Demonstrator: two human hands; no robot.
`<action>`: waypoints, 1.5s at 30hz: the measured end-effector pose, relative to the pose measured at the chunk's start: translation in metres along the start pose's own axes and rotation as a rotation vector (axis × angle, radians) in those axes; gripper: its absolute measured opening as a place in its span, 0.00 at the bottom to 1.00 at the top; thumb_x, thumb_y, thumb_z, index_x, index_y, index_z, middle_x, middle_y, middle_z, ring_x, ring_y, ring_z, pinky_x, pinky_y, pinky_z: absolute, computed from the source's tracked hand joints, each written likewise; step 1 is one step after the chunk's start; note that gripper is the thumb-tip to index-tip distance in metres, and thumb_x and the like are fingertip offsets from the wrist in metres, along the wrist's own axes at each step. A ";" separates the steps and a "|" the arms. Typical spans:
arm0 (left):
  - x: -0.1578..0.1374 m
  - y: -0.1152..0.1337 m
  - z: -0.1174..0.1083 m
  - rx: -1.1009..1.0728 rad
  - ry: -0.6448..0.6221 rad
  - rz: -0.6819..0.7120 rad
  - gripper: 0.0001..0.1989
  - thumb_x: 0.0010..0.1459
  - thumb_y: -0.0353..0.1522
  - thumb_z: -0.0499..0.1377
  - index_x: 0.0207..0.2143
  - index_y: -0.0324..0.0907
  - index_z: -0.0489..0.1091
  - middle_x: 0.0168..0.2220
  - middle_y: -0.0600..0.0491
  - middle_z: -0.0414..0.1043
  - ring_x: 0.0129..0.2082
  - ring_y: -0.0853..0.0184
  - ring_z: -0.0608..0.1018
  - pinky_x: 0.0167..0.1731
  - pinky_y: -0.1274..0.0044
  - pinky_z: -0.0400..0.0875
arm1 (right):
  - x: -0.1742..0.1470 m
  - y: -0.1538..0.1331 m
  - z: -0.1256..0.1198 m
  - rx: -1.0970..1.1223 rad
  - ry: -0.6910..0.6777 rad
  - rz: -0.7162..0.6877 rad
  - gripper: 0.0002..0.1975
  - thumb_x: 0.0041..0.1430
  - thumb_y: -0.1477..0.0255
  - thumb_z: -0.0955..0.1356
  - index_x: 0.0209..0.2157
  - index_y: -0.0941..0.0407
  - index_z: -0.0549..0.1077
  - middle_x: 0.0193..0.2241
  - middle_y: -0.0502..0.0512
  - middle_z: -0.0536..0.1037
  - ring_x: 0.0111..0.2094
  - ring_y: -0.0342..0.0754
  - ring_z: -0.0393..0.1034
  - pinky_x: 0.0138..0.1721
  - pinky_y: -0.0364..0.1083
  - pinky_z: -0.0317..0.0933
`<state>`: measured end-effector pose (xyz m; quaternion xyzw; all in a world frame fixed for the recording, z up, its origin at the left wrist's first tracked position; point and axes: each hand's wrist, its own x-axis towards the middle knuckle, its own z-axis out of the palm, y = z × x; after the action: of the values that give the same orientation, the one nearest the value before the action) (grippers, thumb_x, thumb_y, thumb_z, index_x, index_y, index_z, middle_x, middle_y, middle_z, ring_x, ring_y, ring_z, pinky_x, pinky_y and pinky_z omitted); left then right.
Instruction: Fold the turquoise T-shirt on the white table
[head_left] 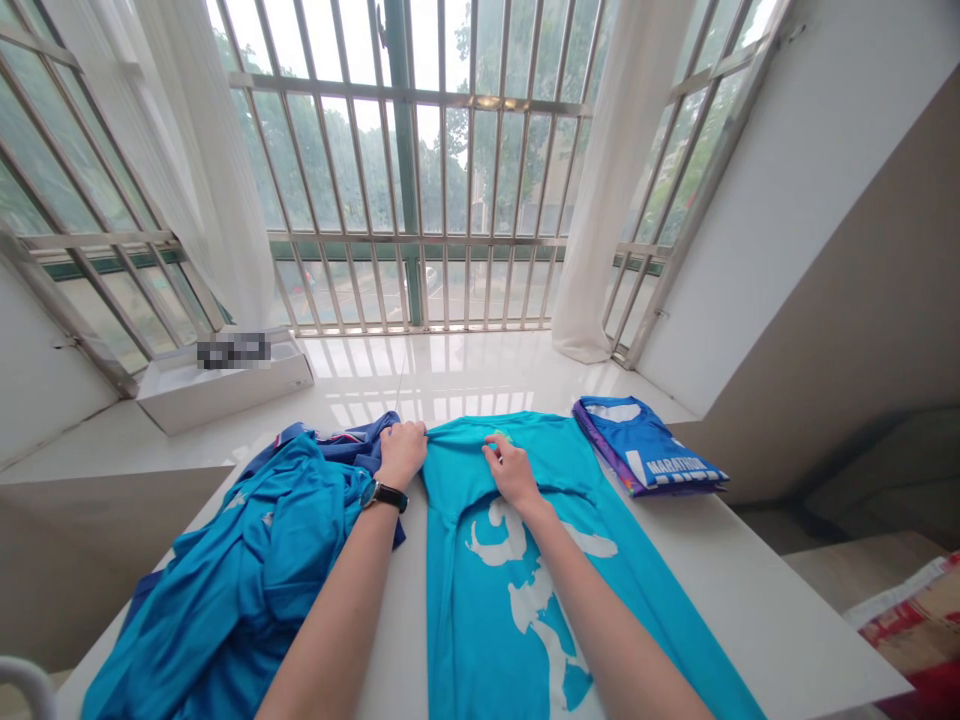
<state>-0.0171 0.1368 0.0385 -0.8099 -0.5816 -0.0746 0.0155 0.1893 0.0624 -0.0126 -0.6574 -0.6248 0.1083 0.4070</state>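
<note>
A turquoise T-shirt (480, 640) with large white brush-stroke characters lies lengthwise on the white table, its far side partly folded in. At the shirt's far left corner, the fingers of my left hand (403, 452) are closed on the fabric; a black-strapped watch (384, 495) is on that wrist. My right hand (511, 470) is closed in a pinch on the shirt near its top edge, beside a small light-green mark (501, 436). My right forearm covers part of the white print.
Left of the shirt is a crumpled heap of blue clothes (277, 560). Folded blue shirts (645, 445) are stacked at the right. A white open box (225, 385) sits on the sill (442, 370) before the barred window. A red-and-tan bag (911, 625) is beyond the table's right edge.
</note>
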 end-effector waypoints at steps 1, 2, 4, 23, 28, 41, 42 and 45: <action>0.000 0.000 0.001 0.004 0.002 -0.007 0.14 0.65 0.32 0.50 0.46 0.40 0.74 0.46 0.42 0.76 0.50 0.50 0.74 0.49 0.62 0.62 | -0.001 0.000 0.000 -0.009 -0.005 0.001 0.14 0.66 0.66 0.63 0.46 0.55 0.75 0.29 0.53 0.80 0.30 0.49 0.75 0.35 0.44 0.64; -0.001 0.000 0.001 0.007 0.002 -0.010 0.14 0.65 0.32 0.50 0.46 0.41 0.74 0.46 0.42 0.76 0.50 0.51 0.74 0.49 0.62 0.62 | -0.001 0.001 0.001 -0.018 -0.011 0.002 0.14 0.65 0.66 0.63 0.47 0.55 0.75 0.30 0.53 0.81 0.31 0.49 0.75 0.36 0.44 0.64; -0.001 -0.001 0.002 0.007 0.000 -0.010 0.14 0.65 0.32 0.50 0.45 0.41 0.74 0.46 0.43 0.77 0.49 0.51 0.74 0.48 0.63 0.63 | -0.002 0.000 0.001 -0.036 -0.017 0.007 0.13 0.65 0.67 0.64 0.47 0.55 0.75 0.31 0.53 0.81 0.32 0.49 0.76 0.36 0.44 0.64; -0.001 0.001 0.001 -0.024 -0.007 0.011 0.13 0.63 0.31 0.54 0.48 0.44 0.73 0.46 0.45 0.76 0.50 0.54 0.74 0.47 0.68 0.65 | -0.006 -0.008 -0.005 -0.191 -0.024 0.029 0.14 0.61 0.75 0.66 0.49 0.55 0.73 0.43 0.57 0.79 0.42 0.50 0.75 0.42 0.45 0.66; 0.002 0.017 -0.009 -0.080 0.045 0.073 0.16 0.65 0.33 0.52 0.54 0.43 0.69 0.51 0.43 0.72 0.52 0.54 0.72 0.49 0.67 0.65 | -0.006 -0.012 -0.015 -0.264 -0.001 -0.013 0.14 0.66 0.72 0.63 0.50 0.51 0.73 0.51 0.58 0.76 0.45 0.51 0.74 0.43 0.45 0.65; -0.028 0.091 0.056 -0.150 -0.020 0.389 0.29 0.70 0.45 0.46 0.68 0.42 0.55 0.70 0.44 0.50 0.70 0.51 0.53 0.66 0.58 0.47 | -0.001 0.051 -0.036 -0.493 -0.017 0.131 0.26 0.67 0.63 0.62 0.62 0.59 0.66 0.64 0.68 0.64 0.66 0.63 0.54 0.63 0.62 0.49; -0.027 0.089 0.058 -0.146 -0.024 0.394 0.30 0.70 0.46 0.45 0.68 0.43 0.55 0.71 0.45 0.49 0.70 0.52 0.52 0.66 0.58 0.47 | -0.001 0.051 -0.032 -0.524 -0.046 0.146 0.28 0.67 0.62 0.62 0.64 0.58 0.64 0.66 0.68 0.61 0.67 0.63 0.52 0.64 0.63 0.45; -0.020 0.085 0.058 -0.130 -0.027 0.411 0.30 0.70 0.47 0.43 0.69 0.44 0.53 0.71 0.47 0.48 0.70 0.54 0.51 0.67 0.60 0.46 | 0.003 0.048 -0.023 -0.567 -0.089 0.208 0.31 0.68 0.59 0.59 0.67 0.58 0.59 0.68 0.66 0.55 0.69 0.62 0.46 0.66 0.62 0.37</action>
<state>0.0624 0.0968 -0.0163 -0.9116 -0.3984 -0.0964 -0.0298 0.2400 0.0611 -0.0292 -0.7998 -0.5767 -0.0007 0.1665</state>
